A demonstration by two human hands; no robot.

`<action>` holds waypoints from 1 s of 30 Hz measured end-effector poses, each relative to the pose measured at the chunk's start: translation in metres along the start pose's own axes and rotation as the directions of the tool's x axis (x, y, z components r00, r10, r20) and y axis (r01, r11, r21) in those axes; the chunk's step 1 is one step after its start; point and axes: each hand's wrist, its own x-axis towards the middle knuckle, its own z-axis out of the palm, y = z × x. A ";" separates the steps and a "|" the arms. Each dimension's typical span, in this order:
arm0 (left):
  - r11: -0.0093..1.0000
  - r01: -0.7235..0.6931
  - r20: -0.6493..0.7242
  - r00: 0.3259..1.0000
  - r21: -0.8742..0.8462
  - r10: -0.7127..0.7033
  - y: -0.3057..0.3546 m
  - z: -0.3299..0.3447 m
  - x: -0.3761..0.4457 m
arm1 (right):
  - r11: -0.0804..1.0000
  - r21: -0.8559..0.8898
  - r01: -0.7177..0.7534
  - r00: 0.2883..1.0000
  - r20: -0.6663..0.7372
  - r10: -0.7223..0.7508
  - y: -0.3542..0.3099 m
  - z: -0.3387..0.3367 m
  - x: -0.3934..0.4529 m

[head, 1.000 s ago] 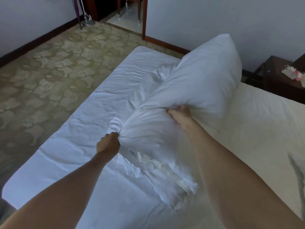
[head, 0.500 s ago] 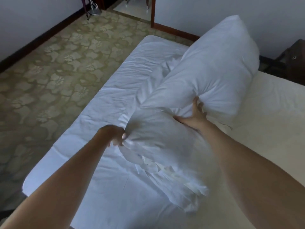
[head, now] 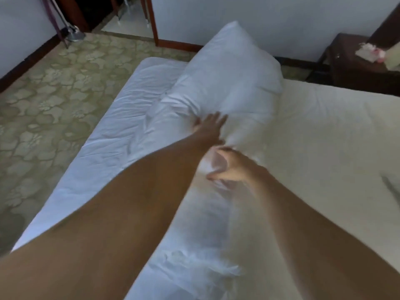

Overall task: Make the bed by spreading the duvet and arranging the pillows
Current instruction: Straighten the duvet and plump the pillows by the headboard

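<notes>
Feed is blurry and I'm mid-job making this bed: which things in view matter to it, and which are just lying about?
Job:
pillow, pressed by left hand, gripped low by right hand
white sheet
cream bedding

Lying about:
dark bedside table with pink-and-white clutter
floor-lamp base

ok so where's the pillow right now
In the head view the pillow stands tilted mid-frame on the bed, between white sheet and cream cover; the left hand presses it, the right hand grips its lower end.
</notes>
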 end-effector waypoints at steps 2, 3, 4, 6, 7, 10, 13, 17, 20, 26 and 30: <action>0.995 0.103 -0.011 0.995 0.010 -0.103 -0.024 0.018 0.000 | 0.992 -0.096 -0.082 0.994 -0.075 0.075 0.034 -0.025 -0.005; 0.992 0.121 0.009 0.993 0.031 -0.122 -0.031 0.023 0.001 | 0.980 -0.146 -0.138 0.985 -0.128 0.120 0.056 -0.035 -0.005; 0.989 0.140 0.020 0.990 0.048 -0.141 -0.034 0.028 0.002 | 0.968 -0.152 -0.199 0.972 -0.160 0.174 0.070 -0.046 -0.006; 0.979 0.200 0.022 0.979 0.041 -0.201 -0.046 0.029 0.002 | 0.969 -0.091 -0.230 0.956 -0.207 0.208 0.085 -0.062 0.004; 0.971 0.235 0.012 0.972 0.038 -0.235 -0.060 0.031 0.002 | 0.975 -0.031 -0.218 0.954 -0.217 0.206 0.086 -0.068 0.012; 0.947 0.321 0.073 0.944 0.028 -0.322 -0.099 0.039 -0.012 | 0.980 0.068 -0.186 0.964 -0.180 0.195 0.074 -0.084 0.042; 0.909 0.413 0.163 0.895 0.050 -0.416 -0.124 0.033 -0.019 | 0.983 0.001 -0.186 0.977 -0.104 0.185 0.053 -0.089 0.080; 0.887 0.453 0.203 0.864 0.088 -0.461 -0.137 -0.021 0.013 | 0.985 -0.072 -0.154 0.987 -0.068 0.149 0.039 -0.105 0.134; 0.904 0.352 -0.029 0.934 0.243 -0.356 -0.114 -0.064 0.049 | 0.991 -0.077 -0.111 0.994 -0.021 0.110 0.022 -0.093 0.172; 0.848 0.069 -0.032 0.998 0.526 -0.061 -0.143 -0.061 0.106 | 0.960 -0.194 -0.201 0.980 -0.044 0.196 0.026 -0.069 0.199; 0.926 0.132 0.142 0.971 0.355 -0.192 -0.201 -0.030 0.116 | 0.947 -0.245 -0.208 0.978 -0.051 0.202 0.030 -0.052 0.223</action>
